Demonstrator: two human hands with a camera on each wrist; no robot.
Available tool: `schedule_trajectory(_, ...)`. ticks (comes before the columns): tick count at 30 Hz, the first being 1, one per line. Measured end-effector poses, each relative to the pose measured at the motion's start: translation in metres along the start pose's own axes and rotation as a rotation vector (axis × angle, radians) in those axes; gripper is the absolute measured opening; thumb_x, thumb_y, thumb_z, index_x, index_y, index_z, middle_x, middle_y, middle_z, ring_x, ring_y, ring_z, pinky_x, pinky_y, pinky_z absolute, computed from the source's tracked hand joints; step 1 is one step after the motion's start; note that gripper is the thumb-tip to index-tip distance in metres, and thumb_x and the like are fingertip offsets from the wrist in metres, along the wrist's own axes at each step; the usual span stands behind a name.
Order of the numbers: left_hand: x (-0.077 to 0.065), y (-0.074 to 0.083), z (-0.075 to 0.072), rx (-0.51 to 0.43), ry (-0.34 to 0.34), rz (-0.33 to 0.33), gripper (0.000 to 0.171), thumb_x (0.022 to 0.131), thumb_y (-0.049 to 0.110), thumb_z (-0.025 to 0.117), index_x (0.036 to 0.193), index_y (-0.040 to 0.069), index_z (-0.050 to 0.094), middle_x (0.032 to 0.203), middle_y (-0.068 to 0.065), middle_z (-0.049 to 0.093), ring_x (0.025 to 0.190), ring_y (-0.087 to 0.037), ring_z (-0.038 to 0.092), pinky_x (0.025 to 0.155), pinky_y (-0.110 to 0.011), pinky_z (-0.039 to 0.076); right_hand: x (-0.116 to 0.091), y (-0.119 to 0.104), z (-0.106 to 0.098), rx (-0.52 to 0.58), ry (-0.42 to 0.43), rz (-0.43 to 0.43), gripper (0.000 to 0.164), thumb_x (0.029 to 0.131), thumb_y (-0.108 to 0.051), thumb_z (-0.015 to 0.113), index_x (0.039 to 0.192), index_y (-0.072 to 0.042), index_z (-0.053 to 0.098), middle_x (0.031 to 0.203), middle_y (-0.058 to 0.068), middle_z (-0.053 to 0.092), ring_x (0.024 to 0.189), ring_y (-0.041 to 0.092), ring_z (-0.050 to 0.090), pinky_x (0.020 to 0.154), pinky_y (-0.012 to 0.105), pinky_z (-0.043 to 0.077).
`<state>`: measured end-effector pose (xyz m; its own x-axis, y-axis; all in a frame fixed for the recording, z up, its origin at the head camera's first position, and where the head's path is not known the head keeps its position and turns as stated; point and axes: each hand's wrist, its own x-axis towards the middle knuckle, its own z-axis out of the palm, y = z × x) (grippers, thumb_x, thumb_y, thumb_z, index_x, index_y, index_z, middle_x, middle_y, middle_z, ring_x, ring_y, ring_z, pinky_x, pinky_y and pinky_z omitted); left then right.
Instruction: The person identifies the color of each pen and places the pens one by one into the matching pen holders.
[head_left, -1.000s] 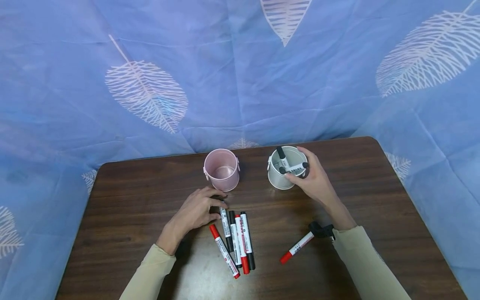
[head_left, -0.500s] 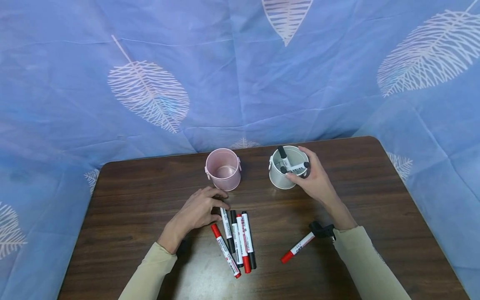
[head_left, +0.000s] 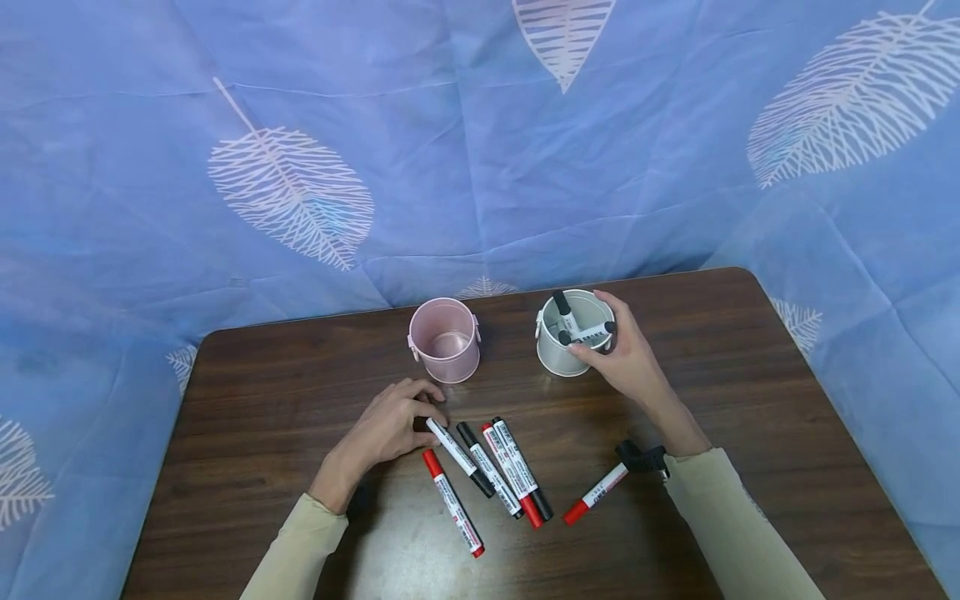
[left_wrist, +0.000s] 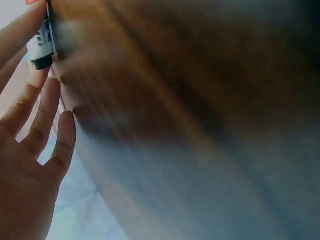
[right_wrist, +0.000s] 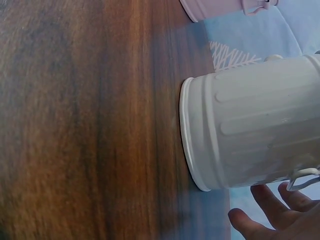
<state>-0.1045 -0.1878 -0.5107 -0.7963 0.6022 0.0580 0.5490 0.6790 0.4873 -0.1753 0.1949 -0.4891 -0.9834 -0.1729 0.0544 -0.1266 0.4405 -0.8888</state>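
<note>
In the head view my left hand pinches the end of a black-capped marker between thumb and index finger; the left wrist view shows the marker's dark end behind the fingers. A small white bucket stands upright at the back of the table, holding two black-capped markers. My right hand grips its right side, thumb in front and index finger at the far rim. Beside the pinched marker lie two black markers and a red one, slanted alike.
A pink bucket stands left of the white one. Another red marker lies just below my left hand. One more red marker lies near my right wrist, partly under a black wrist strap. A blue leaf-patterned cloth hangs behind the table.
The pinched marker has swung, its capped end going right. The three markers beside it have turned and shifted right with it. My right hand and the white bucket have stayed in place.
</note>
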Motion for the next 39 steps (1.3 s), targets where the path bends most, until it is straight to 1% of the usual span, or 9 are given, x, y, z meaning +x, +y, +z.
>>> schedule_trajectory(4, -0.005, 0.000, 0.001, -0.180, 0.015, -0.039, 0.023, 0.075, 0.023, 0.089, 0.094, 0.023, 0.077, 0.114, 0.008, 0.065, 0.107, -0.012, 0.059, 0.092, -0.038, 0.050, 0.000, 0.000, 0.000, 0.009, -0.004, 0.007, 0.092, 0.086, -0.022, 0.080, 0.156, -0.017, 0.021, 0.150, 0.017, 0.034, 0.132, 0.037, 0.040, 0.105, 0.061, 0.034)
schedule_trajectory(9, -0.014, 0.005, 0.001, -0.472, 0.009, -0.165, 0.021, 0.081, 0.018, 0.084, 0.099, 0.020, 0.075, 0.096, 0.014, 0.070, 0.091, -0.010, 0.064, 0.085, -0.034, 0.053, 0.000, 0.000, 0.000, 0.017, -0.008, 0.017, 0.092, 0.086, -0.021, 0.080, 0.157, -0.018, 0.020, 0.151, 0.018, 0.034, 0.133, 0.038, 0.039, 0.104, 0.061, 0.035)
schedule_trajectory(12, -0.018, 0.008, 0.001, -0.552, 0.044, -0.214, 0.019, 0.082, 0.018, 0.083, 0.100, 0.022, 0.075, 0.092, 0.013, 0.071, 0.087, -0.013, 0.063, 0.081, -0.036, 0.052, 0.001, 0.001, 0.000, 0.013, -0.006, 0.008, 0.092, 0.086, -0.022, 0.079, 0.157, -0.018, 0.019, 0.151, 0.018, 0.035, 0.133, 0.038, 0.040, 0.104, 0.061, 0.035)
schedule_trajectory(15, -0.019, 0.010, 0.001, -0.621, 0.110, -0.221, 0.021, 0.082, 0.011, 0.082, 0.100, 0.019, 0.075, 0.092, 0.008, 0.072, 0.085, -0.017, 0.064, 0.080, -0.040, 0.053, 0.002, 0.003, 0.000, 0.016, -0.002, 0.008, 0.092, 0.086, -0.022, 0.080, 0.156, -0.019, 0.020, 0.150, 0.017, 0.035, 0.132, 0.037, 0.040, 0.103, 0.060, 0.036)
schedule_trajectory(23, -0.018, 0.019, -0.013, -0.680, 0.227, -0.179, 0.026, 0.079, -0.007, 0.079, 0.101, 0.008, 0.073, 0.091, -0.003, 0.072, 0.087, -0.018, 0.065, 0.089, -0.040, 0.049, 0.001, 0.002, 0.000, 0.034, -0.008, -0.004, 0.092, 0.087, -0.020, 0.079, 0.157, -0.017, 0.019, 0.150, 0.019, 0.035, 0.132, 0.039, 0.040, 0.102, 0.060, 0.035)
schedule_trajectory(30, -0.019, 0.023, -0.019, -0.735, 0.262, -0.131, 0.025, 0.082, 0.002, 0.079, 0.105, 0.012, 0.073, 0.095, -0.001, 0.073, 0.089, -0.021, 0.065, 0.091, -0.039, 0.049, 0.001, 0.001, 0.001, 0.042, -0.013, -0.015, 0.091, 0.087, -0.020, 0.079, 0.156, -0.018, 0.021, 0.150, 0.017, 0.035, 0.131, 0.036, 0.041, 0.102, 0.058, 0.037)
schedule_trajectory(35, -0.017, 0.024, -0.019, -0.733, 0.274, -0.107, 0.026, 0.082, 0.001, 0.079, 0.106, 0.010, 0.073, 0.095, -0.003, 0.072, 0.088, -0.021, 0.065, 0.091, -0.035, 0.049, -0.001, -0.014, 0.000, 0.034, -0.015, -0.006, 0.089, 0.087, -0.012, 0.078, 0.156, -0.011, 0.021, 0.149, 0.022, 0.034, 0.130, 0.041, 0.040, 0.103, 0.060, 0.035)
schedule_trajectory(37, -0.017, 0.025, -0.020, -0.730, 0.275, -0.111, 0.027, 0.082, -0.002, 0.079, 0.105, 0.009, 0.073, 0.095, -0.003, 0.072, 0.088, -0.020, 0.065, 0.091, -0.033, 0.048, -0.001, -0.014, 0.000, 0.028, -0.014, -0.002, 0.090, 0.087, -0.011, 0.077, 0.156, -0.010, 0.020, 0.150, 0.024, 0.034, 0.131, 0.042, 0.039, 0.103, 0.061, 0.034)
schedule_trajectory(39, -0.016, 0.031, -0.023, -0.723, 0.279, -0.112, 0.026, 0.082, -0.004, 0.078, 0.105, 0.007, 0.072, 0.095, -0.005, 0.072, 0.088, -0.019, 0.064, 0.091, -0.035, 0.048, 0.001, -0.002, 0.002, 0.028, -0.011, 0.003, 0.092, 0.087, -0.016, 0.079, 0.157, -0.016, 0.019, 0.151, 0.020, 0.034, 0.132, 0.040, 0.039, 0.103, 0.061, 0.034)
